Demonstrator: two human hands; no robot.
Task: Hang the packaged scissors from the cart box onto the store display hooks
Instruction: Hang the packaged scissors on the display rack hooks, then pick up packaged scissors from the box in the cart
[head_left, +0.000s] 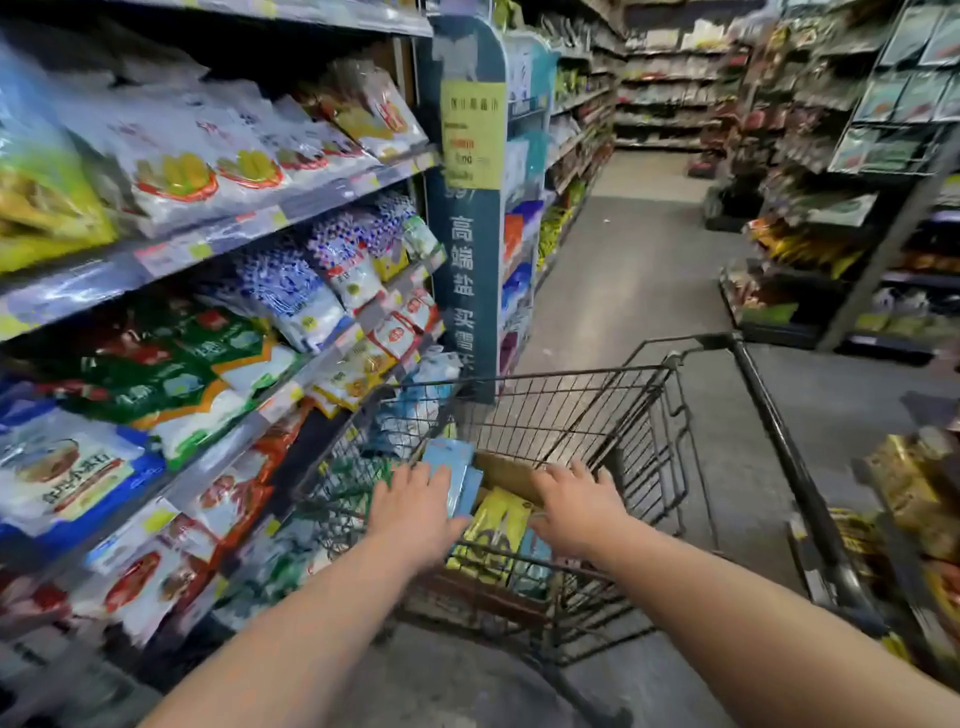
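Scissors packs (457, 475), light blue, clasped upright in left hand (415, 506), fingers wrapped over their near face, above cardboard box (511, 475) inside wire cart (597, 415). More packs in box, a yellow one (496, 535) between both hands. Right hand (576, 506) hovering over box's right side, fingers spread, holding nothing. Cart drawn up beside shelves (218, 244) of bagged goods on left. Aisle floor (639, 260) stretching ahead. Picture blurred.

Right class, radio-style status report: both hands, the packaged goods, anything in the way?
Left hand on blue packs, grip unclear. Right hand spread over cardboard box, empty. Yellow pack in box. No hooks identified; cart wire sides around box.
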